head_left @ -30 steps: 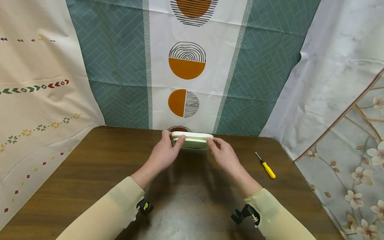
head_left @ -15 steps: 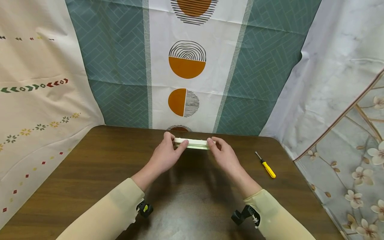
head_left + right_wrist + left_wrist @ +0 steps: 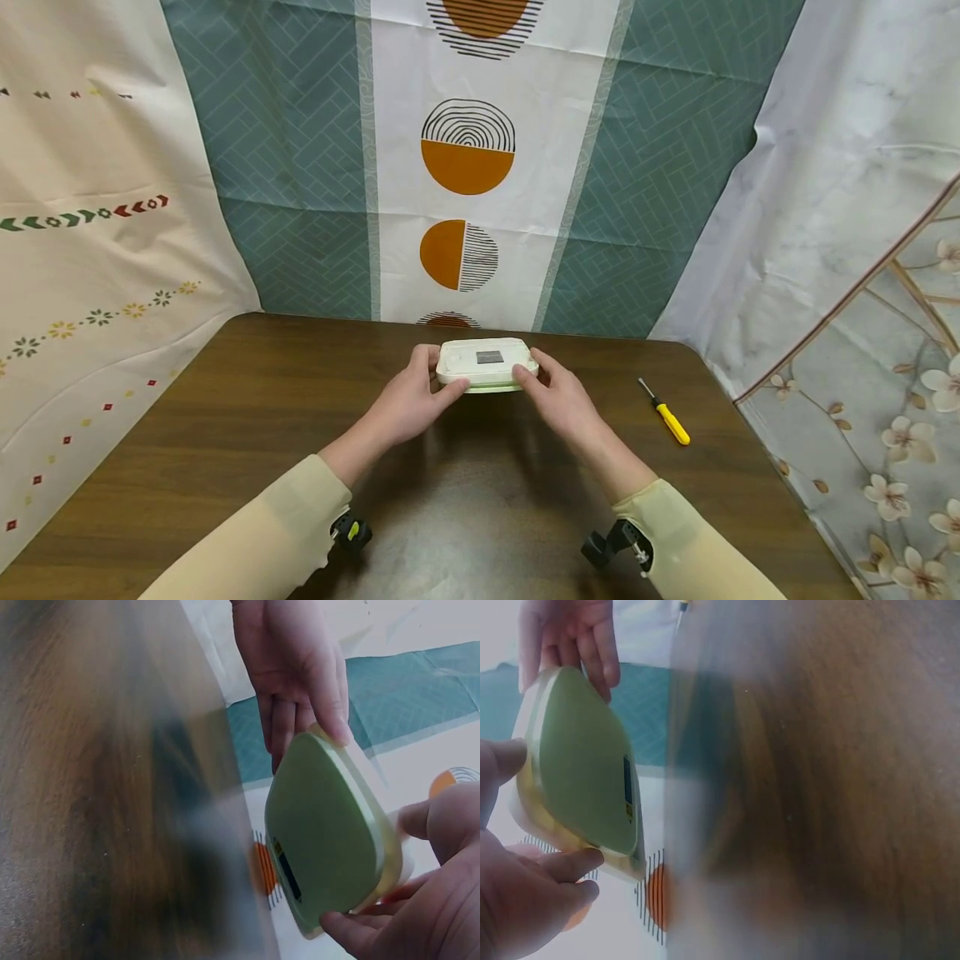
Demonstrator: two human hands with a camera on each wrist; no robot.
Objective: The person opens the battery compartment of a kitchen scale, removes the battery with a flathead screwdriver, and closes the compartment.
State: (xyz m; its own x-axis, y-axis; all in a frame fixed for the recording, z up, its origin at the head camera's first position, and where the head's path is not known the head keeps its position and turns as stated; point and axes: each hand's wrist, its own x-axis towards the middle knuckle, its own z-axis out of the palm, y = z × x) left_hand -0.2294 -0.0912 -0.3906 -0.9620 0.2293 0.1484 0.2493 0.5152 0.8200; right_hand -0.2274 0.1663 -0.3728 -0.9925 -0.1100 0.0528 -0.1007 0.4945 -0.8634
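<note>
A flat device [image 3: 468,356] with rounded corners is held above the table between both hands. Its white side, with a grey rectangle in the middle, faces up in the head view. The pale green face [image 3: 585,765] shows in the left wrist view and carries a dark strip with small yellow marks near one edge. My left hand [image 3: 408,398] grips the left end, thumb along the near edge and fingers behind. My right hand [image 3: 561,397] holds the right end, its thumb on the near right corner of the white side; its fingers are partly hidden.
A screwdriver [image 3: 664,412] with a yellow handle lies on the brown wooden table [image 3: 225,450] to the right of the hands. Patterned cloths [image 3: 300,167] hang behind the table and along both sides.
The device has tilted in both hands: its green face was toward the head camera, then its edge, and now the white side shows. The hands have come slightly lower and nearer.
</note>
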